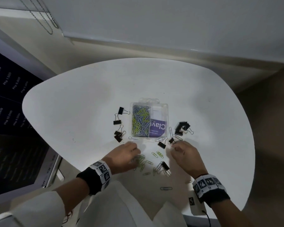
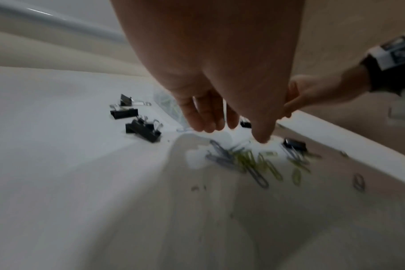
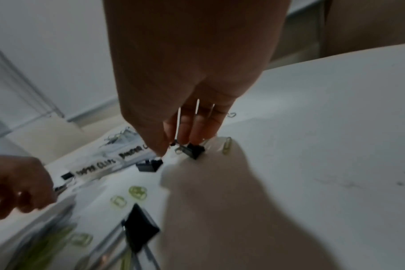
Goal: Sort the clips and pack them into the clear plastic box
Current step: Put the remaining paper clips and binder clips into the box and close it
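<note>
The small black binder clip [image 1: 171, 140] lies right at the right hand's [image 1: 186, 155] fingertips [image 3: 185, 135], which hang straight, grasping nothing yet. The clear plastic box [image 1: 149, 120] sits beyond it, leftward. The left hand [image 1: 126, 157], relaxed, hovers over loose paper clips [image 1: 142, 161].

Right hand [image 3: 192, 87], fingers pointing down at small black binder clip [image 3: 194, 150] on white table [image 3: 324, 118]; contact unclear. Yellow-green paper clips [image 3: 138, 191] nearby.
</note>
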Demonstrator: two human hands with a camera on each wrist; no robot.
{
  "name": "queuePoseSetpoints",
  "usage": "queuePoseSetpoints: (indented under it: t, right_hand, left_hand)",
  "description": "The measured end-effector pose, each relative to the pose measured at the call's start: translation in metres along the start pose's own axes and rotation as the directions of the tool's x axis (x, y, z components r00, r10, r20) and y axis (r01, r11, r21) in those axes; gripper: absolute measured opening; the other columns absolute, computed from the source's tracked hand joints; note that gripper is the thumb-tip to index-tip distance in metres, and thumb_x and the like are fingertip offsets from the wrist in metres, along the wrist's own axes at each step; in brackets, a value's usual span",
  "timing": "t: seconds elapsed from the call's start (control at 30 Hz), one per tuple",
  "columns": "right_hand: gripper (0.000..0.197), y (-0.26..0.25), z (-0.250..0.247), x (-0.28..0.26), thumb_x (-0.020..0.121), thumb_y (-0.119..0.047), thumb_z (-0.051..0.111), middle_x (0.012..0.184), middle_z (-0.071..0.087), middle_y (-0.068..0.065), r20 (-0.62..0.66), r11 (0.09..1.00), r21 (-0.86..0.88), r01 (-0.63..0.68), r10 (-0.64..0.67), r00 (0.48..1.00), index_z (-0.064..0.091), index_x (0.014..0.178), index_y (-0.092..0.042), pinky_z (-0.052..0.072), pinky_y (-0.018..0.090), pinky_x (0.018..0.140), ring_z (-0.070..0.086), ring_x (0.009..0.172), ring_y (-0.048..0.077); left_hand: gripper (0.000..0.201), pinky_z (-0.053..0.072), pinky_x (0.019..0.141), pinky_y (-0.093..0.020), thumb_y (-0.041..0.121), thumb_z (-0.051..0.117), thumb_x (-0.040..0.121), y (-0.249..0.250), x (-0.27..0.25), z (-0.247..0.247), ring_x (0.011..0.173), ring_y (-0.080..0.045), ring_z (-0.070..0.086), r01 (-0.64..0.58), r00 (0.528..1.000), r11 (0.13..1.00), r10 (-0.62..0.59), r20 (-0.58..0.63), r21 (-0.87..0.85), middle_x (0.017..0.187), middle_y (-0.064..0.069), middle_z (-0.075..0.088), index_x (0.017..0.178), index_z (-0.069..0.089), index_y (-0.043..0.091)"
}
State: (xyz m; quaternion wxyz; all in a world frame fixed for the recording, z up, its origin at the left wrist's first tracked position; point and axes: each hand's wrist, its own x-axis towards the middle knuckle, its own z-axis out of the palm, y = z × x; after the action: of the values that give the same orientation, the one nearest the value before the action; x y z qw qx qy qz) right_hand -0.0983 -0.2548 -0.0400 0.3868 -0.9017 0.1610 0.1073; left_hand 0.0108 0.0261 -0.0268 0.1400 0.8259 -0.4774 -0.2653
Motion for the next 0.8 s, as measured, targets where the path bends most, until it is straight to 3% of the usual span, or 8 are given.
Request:
queuePoseSetpoints:
  t: [0.1,0.2,0.27,0.37,0.5,0.6,0.73,0.8]
  right_hand:
    - [0.021,-0.003,0.008,-0.010,0.084,-0.039,0.074,0.100,0.060,-0.012,0.092,0.998,-0.048,0.051,-0.046,0.995,0.068,0.097,-0.024,0.048,0.022,0.079,0.057,0.092,0.008]
    - [0.018,-0.009,0.017,-0.012,0.084,-0.026,0.076,0.099,0.063,-0.004,0.057,0.981,-0.080,0.176,-0.172,0.983,0.068,0.098,-0.016,0.049,0.022,0.078,0.060,0.088,0.014]
    - [0.021,-0.009,0.021,-0.009,0.087,-0.024,0.072,0.104,0.059,-0.003,-0.005,0.994,-0.002,0.109,-0.109,0.994,0.067,0.107,-0.017,0.051,0.029,0.082,0.059,0.089,0.014]
    - [0.039,-0.007,0.030,0.004,0.086,-0.033,0.069,0.111,0.051,-0.005,0.024,1.000,-0.027,0.012,-0.011,1.000,0.062,0.123,-0.021,0.048,0.028,0.086,0.054,0.094,0.013]
    - [0.022,-0.009,0.043,0.015,0.083,-0.022,0.067,0.103,0.049,-0.002,0.012,0.992,-0.112,0.058,-0.057,0.998,0.068,0.105,-0.020,0.054,0.037,0.076,0.056,0.088,0.018]
    - [0.017,-0.017,0.046,0.014,0.078,-0.024,0.070,0.101,0.050,-0.001,0.008,0.990,-0.142,0.009,-0.008,1.000,0.068,0.093,-0.016,0.054,0.036,0.072,0.058,0.087,0.020]
    - [0.019,-0.023,0.040,0.005,0.071,-0.021,0.080,0.094,0.051,-0.005,-0.017,0.996,-0.025,0.080,-0.081,0.997,0.069,0.085,-0.013,0.050,0.027,0.078,0.058,0.085,0.018]
    - [0.019,-0.025,0.027,0.001,0.073,-0.021,0.079,0.099,0.054,-0.008,-0.039,0.994,0.107,-0.017,0.021,0.999,0.068,0.088,-0.020,0.049,0.024,0.080,0.058,0.088,0.012]
  left_hand:
    - [0.077,0.042,0.099,-0.043,0.047,0.070,0.075,0.002,-0.007,0.014,0.127,-0.026,0.032,0.119,0.977,0.993,-0.119,0.177,0.014,0.139,-0.006,0.036,0.138,0.035,0.018]
    - [0.058,0.046,0.093,-0.043,0.021,0.069,0.078,0.012,0.002,0.022,0.120,-0.031,0.040,0.121,0.987,0.992,-0.118,0.109,-0.026,0.132,-0.015,0.042,0.129,0.044,0.011]
    - [0.043,0.048,0.088,-0.037,0.009,0.063,0.082,0.017,0.007,0.027,0.113,-0.029,0.044,0.068,0.995,0.998,-0.067,0.068,-0.009,0.127,-0.015,0.043,0.122,0.048,0.010]
    - [0.045,0.046,0.085,-0.034,0.000,0.064,0.077,0.022,0.014,0.032,0.109,-0.029,0.047,0.035,0.998,0.999,-0.035,0.051,0.014,0.123,-0.016,0.047,0.119,0.050,0.008]
    - [0.051,0.049,0.083,-0.035,-0.002,0.067,0.071,0.023,0.023,0.033,0.109,-0.030,0.047,0.040,0.997,0.998,-0.043,0.056,0.051,0.124,-0.017,0.046,0.118,0.050,0.005]
    - [0.050,0.048,0.082,-0.034,0.004,0.071,0.071,0.022,0.023,0.033,0.107,-0.027,0.046,0.054,0.997,0.998,-0.056,0.050,0.031,0.121,-0.013,0.047,0.117,0.050,0.008]
    - [0.048,0.050,0.079,-0.037,0.005,0.072,0.072,0.021,0.021,0.033,0.101,-0.026,0.048,0.068,0.997,0.998,-0.068,0.030,-0.001,0.116,-0.012,0.049,0.115,0.051,0.008]
    - [0.048,0.051,0.077,-0.038,0.004,0.072,0.072,0.020,0.020,0.034,0.100,-0.026,0.048,0.074,0.997,0.997,-0.074,0.026,-0.019,0.115,-0.012,0.049,0.115,0.051,0.007]
